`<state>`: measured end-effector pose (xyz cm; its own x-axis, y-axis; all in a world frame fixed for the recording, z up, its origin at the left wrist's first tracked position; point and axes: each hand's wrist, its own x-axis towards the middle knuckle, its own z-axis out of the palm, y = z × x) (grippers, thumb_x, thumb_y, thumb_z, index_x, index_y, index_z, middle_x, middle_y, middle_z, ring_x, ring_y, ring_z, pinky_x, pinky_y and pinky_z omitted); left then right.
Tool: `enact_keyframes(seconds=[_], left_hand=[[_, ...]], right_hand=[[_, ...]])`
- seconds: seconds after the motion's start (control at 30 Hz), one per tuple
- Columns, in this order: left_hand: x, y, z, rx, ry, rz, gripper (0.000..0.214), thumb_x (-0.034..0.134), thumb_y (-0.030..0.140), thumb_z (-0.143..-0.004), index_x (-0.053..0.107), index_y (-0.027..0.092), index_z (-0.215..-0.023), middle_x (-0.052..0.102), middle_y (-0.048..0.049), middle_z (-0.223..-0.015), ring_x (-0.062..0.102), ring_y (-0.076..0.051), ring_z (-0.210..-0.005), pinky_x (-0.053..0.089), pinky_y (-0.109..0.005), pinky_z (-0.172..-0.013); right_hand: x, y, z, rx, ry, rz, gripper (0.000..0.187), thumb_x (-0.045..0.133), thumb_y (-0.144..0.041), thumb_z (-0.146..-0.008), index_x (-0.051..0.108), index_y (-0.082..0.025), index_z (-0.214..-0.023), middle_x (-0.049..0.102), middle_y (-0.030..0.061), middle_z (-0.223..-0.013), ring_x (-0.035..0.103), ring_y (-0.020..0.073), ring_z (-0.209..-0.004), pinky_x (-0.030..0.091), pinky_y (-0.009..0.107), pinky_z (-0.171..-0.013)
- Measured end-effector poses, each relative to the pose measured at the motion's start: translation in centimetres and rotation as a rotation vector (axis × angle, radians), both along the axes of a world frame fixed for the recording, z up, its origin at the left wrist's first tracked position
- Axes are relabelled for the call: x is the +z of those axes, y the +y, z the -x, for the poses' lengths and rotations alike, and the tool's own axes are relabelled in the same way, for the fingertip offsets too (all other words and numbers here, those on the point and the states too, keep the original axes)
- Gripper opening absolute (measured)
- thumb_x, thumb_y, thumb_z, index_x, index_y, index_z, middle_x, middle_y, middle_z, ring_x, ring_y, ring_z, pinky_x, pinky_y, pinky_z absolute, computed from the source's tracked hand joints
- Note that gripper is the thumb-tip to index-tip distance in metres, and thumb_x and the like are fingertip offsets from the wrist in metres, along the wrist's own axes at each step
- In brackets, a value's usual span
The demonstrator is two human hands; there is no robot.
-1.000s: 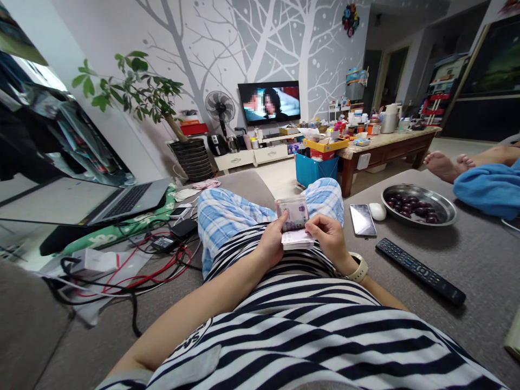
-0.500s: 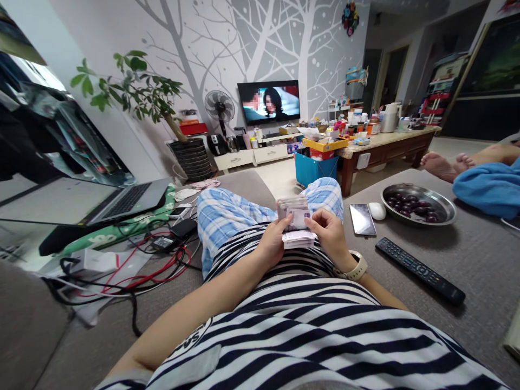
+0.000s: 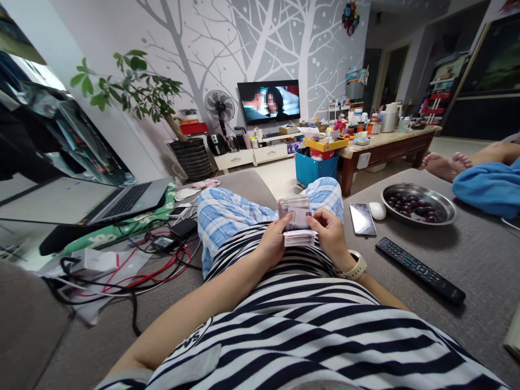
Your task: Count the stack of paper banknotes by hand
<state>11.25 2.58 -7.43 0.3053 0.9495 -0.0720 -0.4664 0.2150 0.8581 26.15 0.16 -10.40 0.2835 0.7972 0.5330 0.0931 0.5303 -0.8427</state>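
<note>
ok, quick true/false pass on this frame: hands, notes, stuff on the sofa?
1. Both the left hand and the right hand have a grip on the stack of banknotes. True.
2. The remote sits inside the metal bowl. False: it lies on the sofa, apart from the bowl.
3. The bowl holds dark fruit. True.
4. The TV is off. False: its screen shows a picture.
5. A pale watch is on the right wrist. True.
</note>
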Motion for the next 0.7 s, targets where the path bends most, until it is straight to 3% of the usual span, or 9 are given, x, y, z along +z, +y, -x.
enact_keyframes(seconds=[0.33, 0.57, 0.7], left_hand=[[0.32, 0.13, -0.55, 0.043, -0.049, 0.082, 0.027, 0.054, 0.027, -0.103, 0.077, 0.011, -0.101, 0.083, -0.0126, -0.097, 0.078, -0.027, -0.1, 0.057, -0.042, -0.104], [0.26, 0.34, -0.49, 0.018, -0.093, 0.094, 0.03, 0.055, 0.029, -0.103, 0.075, 0.01, -0.113, 0.082, -0.013, -0.1, 0.078, -0.029, -0.101, 0.059, -0.043, -0.1], [0.39, 0.23, -0.46, 0.034, -0.07, 0.114, 0.032, 0.051, 0.028, -0.105, 0.076, 0.007, -0.108, 0.082, -0.0141, -0.095, 0.078, -0.028, -0.099, 0.06, -0.041, -0.098]], right_hand=[[-0.37, 0.27, 0.2, 0.013, 0.046, -0.026, 0.027, 0.073, -0.044, -0.086, 0.062, -0.021, -0.077, 0.057, -0.0035, -0.066, 0.048, 0.014, -0.061, 0.038, 0.028, -0.059], [-0.68, 0.08, 0.12, 0.049, 0.002, -0.085, 0.024, 0.07, -0.041, -0.091, 0.065, -0.021, -0.078, 0.057, -0.0024, -0.068, 0.049, 0.0151, -0.064, 0.039, 0.029, -0.062], [-0.7, 0.04, 0.07, 0.055, -0.006, -0.09, 0.024, 0.069, -0.04, -0.092, 0.065, -0.021, -0.078, 0.057, -0.0022, -0.068, 0.048, 0.0154, -0.064, 0.039, 0.029, -0.061]])
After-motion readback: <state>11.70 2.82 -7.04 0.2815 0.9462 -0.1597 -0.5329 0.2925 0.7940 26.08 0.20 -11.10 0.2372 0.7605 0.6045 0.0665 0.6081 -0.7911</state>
